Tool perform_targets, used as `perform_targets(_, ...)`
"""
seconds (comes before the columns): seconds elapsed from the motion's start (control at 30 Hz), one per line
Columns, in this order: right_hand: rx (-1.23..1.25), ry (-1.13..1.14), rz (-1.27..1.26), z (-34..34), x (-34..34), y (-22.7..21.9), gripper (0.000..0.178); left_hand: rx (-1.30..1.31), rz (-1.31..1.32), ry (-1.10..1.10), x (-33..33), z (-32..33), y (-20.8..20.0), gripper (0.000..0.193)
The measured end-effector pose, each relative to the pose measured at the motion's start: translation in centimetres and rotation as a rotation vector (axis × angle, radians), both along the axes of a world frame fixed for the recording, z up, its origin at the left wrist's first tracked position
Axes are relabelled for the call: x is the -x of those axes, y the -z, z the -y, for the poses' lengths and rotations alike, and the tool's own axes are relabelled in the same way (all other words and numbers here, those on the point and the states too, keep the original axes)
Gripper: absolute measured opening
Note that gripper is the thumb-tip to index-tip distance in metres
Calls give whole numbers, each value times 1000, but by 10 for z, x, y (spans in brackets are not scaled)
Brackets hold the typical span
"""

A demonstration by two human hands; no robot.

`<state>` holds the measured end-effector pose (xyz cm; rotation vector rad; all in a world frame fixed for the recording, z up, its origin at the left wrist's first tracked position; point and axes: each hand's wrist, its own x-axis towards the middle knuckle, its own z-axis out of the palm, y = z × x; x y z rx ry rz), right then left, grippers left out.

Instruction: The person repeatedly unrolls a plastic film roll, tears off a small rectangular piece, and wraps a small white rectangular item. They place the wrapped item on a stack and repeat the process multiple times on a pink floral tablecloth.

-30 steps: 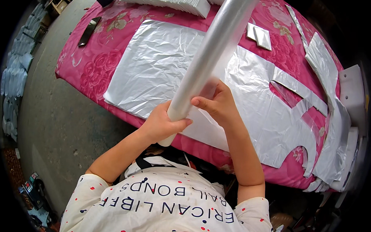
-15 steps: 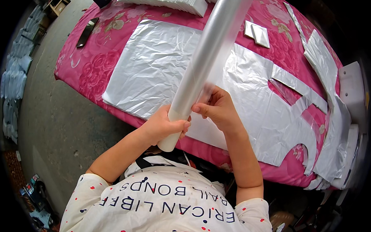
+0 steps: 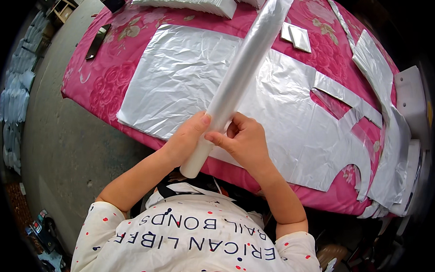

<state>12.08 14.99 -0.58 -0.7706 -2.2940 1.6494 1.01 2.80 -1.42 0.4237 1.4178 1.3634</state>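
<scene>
A long roll of clear plastic film [image 3: 246, 60] slants up and to the right across the table, its pale lower end [image 3: 196, 163] sticking out beyond the table's near edge. Around its lower part is my left hand [image 3: 188, 135], closed with the thumb lying along the left side. My right hand [image 3: 245, 142] has its thumb on the front of the roll and its curled fingers on the right side; the film between them is mostly hidden. Beneath the roll lies a flat stack of silvery-white plastic bags [image 3: 176, 72], with cut-out handles [image 3: 350, 109] at the right.
A pink flowered cloth [image 3: 104, 86] covers the table. On it are a dark phone [image 3: 98, 41], two small flat packets [image 3: 300, 39] and stacked white bundles [image 3: 188, 0] at the back. Loose plastic sheets [image 3: 394, 152] hang over the right edge beside a white box [image 3: 414, 102].
The right hand has moved left and closed against the roll. Film that stood away from the roll's right side now lies closer to it. The left thumb has shifted up along the roll.
</scene>
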Motion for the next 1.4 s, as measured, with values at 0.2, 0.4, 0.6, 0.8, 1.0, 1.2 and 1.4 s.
perform_targets(0.2,131,-145,-39,-5,-11,18,48,151,-66,244,18,26,-2,37)
perform_targets(0.4,312,228,-119,-82,-29,30,47,392,-50,314,20,84,3,25)
perform_targets(0.6,348,255,-54,-115,-20,18,41,501,-102,359,15,104,9,33)
perform_targets(0.8,424,21,184,-129,-9,15,26,433,-180,389,17,110,10,38)
perform_targets(1.0,415,-83,172,-130,-11,20,18,464,-96,419,20,111,11,41)
perform_targets(1.2,253,56,146,-137,-20,22,18,416,106,491,23,105,10,49)
perform_targets(1.4,94,440,21,-207,-57,28,17,337,369,533,40,129,27,51)
